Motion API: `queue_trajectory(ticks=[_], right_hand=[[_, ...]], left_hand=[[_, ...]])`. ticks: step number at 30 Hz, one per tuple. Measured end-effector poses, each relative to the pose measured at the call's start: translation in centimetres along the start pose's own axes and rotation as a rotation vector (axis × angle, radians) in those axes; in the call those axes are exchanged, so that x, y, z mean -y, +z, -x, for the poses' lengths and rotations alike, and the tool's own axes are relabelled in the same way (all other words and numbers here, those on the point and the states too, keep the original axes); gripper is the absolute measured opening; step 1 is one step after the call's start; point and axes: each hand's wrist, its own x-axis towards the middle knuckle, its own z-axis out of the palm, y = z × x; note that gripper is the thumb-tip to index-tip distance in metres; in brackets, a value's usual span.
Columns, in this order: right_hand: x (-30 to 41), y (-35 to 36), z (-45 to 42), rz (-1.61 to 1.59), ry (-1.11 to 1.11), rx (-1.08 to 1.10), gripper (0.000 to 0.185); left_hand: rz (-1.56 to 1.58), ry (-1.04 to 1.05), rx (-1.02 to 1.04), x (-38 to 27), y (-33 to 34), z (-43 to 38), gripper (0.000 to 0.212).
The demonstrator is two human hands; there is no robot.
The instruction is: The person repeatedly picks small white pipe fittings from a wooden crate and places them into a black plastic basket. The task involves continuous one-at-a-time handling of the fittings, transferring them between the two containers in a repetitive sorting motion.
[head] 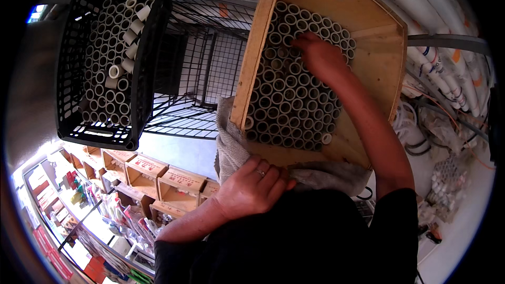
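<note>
A wooden box (380, 71) stands tilted before me, filled with upright rows of short white plastic pipe fittings (290, 92). My right hand (319, 55) reaches into it, fingertips down among the fittings in the upper rows; whether they grip one is hidden. My left hand (252, 185), with a ring on one finger, is closed on a grey cloth (230, 142) draped over the near edge of the box. To the left, a black plastic crate (144, 67) holds similar fittings standing in rows, with several lying loose on top along its right side.
A black wire shopping cart (201, 67) lies between crate and box. Long white wrapped pipes (430, 8) are stacked behind and at the right. Wooden bins (179, 179) and shelves of packaged goods stand at the lower left. Plastic bags (447, 189) lie at the lower right.
</note>
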Motion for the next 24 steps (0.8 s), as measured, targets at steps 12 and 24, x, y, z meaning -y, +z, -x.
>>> queue_trajectory(ticks=[12,24], right_hand=[[3.2,0.6,0.4,-0.093,0.031,0.107,0.044],[5.0,2.8,0.6,0.012,-0.01,0.304,0.047]], left_hand=[[0.019,-0.018,-0.004,-0.1,0.2,0.1,0.018],[0.025,-0.004,-0.005,0.0,0.1,0.0,0.018]])
